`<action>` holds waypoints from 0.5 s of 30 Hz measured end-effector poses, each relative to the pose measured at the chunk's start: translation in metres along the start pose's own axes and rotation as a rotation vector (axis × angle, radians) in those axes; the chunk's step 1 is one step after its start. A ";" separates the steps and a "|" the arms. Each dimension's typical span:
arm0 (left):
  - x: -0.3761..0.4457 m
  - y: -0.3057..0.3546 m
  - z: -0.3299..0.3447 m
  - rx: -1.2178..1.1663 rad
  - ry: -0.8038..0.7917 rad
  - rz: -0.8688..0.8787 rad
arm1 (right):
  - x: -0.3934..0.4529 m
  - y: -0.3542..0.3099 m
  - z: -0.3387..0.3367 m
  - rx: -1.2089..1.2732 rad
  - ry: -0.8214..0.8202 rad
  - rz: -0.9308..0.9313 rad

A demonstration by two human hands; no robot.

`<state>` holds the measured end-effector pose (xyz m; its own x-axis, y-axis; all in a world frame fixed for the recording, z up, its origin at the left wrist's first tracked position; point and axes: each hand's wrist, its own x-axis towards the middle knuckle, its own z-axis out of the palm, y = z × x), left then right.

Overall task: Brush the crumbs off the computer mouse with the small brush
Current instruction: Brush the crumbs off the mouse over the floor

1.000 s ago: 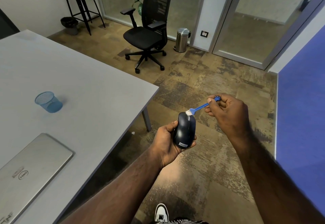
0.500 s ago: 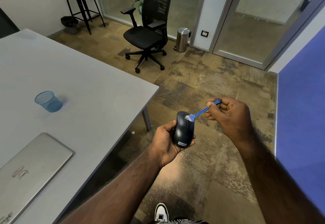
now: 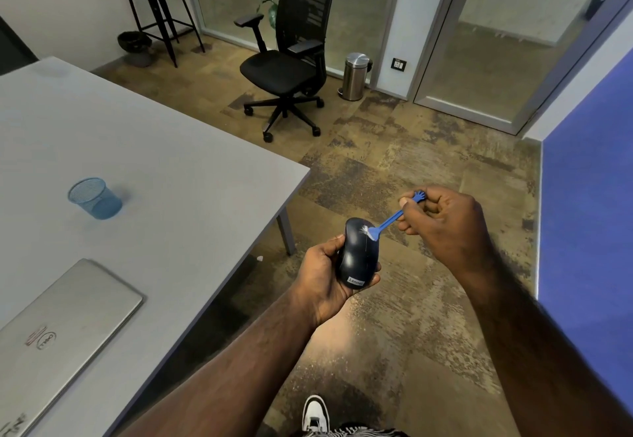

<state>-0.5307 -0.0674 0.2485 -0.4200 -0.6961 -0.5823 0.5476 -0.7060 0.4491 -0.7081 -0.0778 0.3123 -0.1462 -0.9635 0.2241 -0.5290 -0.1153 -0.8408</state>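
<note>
My left hand point(image 3: 323, 274) grips a dark computer mouse point(image 3: 358, 258) from below, holding it in the air beyond the table's corner. My right hand point(image 3: 445, 224) pinches the far end of a small blue brush point(image 3: 390, 220) between thumb and fingers. The brush's white bristles lie on the front upper part of the mouse, near the wheel area. I cannot make out any crumbs on the mouse.
A grey table point(image 3: 144, 176) on the left carries a blue mesh cup point(image 3: 94, 198) and a closed silver laptop point(image 3: 58, 334). A black office chair point(image 3: 291, 59) and a steel bin point(image 3: 356, 76) stand further off. A blue wall point(image 3: 589, 203) is on the right.
The brush head has moved from the mouse's front tip down onto its top surface. The mouse stays in my left hand, nearly in the same place.
</note>
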 end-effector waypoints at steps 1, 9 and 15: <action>0.000 0.000 0.000 0.003 0.000 0.002 | 0.000 -0.001 0.000 0.000 -0.014 -0.003; 0.001 0.000 0.000 0.016 -0.007 0.005 | 0.002 -0.006 -0.001 0.043 -0.050 0.004; 0.000 0.001 -0.001 -0.011 -0.014 -0.006 | 0.002 -0.004 -0.003 0.049 -0.010 0.018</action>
<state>-0.5297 -0.0682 0.2481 -0.4332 -0.6938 -0.5753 0.5533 -0.7086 0.4379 -0.7091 -0.0784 0.3175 -0.1469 -0.9679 0.2041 -0.4848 -0.1094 -0.8678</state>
